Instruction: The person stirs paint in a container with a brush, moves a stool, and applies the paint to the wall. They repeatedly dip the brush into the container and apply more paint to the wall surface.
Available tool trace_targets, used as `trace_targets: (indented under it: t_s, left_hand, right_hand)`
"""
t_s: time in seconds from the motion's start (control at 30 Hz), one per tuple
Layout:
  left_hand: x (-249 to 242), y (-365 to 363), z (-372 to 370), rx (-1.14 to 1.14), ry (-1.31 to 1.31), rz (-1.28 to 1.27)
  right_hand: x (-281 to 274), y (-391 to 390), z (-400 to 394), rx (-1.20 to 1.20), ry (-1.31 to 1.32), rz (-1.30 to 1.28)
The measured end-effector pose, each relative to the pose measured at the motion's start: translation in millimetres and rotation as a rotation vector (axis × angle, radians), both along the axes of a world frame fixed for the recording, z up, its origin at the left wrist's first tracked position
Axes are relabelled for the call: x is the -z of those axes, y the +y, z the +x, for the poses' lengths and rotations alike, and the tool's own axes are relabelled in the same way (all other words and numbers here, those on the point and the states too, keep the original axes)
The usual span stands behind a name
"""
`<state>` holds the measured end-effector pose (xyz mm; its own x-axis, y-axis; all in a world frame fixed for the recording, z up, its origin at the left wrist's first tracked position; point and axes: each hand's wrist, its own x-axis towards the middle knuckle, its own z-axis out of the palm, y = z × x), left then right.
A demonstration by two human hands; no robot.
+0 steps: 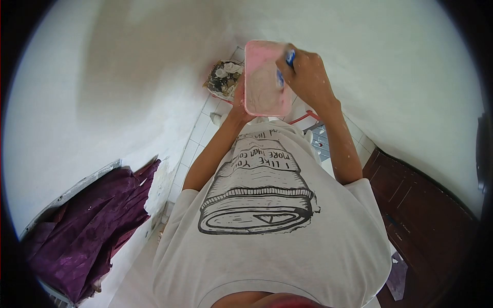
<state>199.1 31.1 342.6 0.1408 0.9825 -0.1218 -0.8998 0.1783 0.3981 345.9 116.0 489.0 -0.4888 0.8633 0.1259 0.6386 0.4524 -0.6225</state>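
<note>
A pink rectangular plastic tray (257,55) is held out in front of my chest, with a pale, creamy mix (264,90) spread over its inside. My left hand (241,102) is closed around the tray's left side, and its fingers are partly hidden beneath it. Over the tray's right edge, my right hand (310,77) is closed on a blue-handled tool (290,57). The tool's lower part is blurred close to the mix, so I cannot tell its exact kind. Pale specks dot my right hand and forearm.
Beyond the tray, a messy container (224,79) holds whitish lumps above the tiled floor (197,128). Pale walls (359,46) close in on both sides. Purple sheeting (95,215) hangs at lower left; a dark brown panelled door or cabinet (421,200) stands at right. A red bar (303,118) shows below.
</note>
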Motion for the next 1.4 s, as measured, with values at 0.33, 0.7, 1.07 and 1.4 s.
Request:
trace_targets:
  t_s: [0.33, 0.7, 1.07, 1.4]
  left_hand:
    - [0, 3, 5, 0.05, -0.097, -0.096]
    - [-9, -2, 13, 0.034, -0.111, -0.11]
    - [3, 1, 14, 0.026, 0.013, -0.156]
    - [23, 9, 2, 0.078, -0.245, 0.049]
  right_hand:
    - [13, 0, -16, -0.022, 0.175, 0.216]
    - [12, -6, -9, -0.051, 0.183, 0.017]
    - [10, -23, -11, -0.063, 0.244, -0.034]
    - [6, -32, -6, -0.095, 0.158, -0.032]
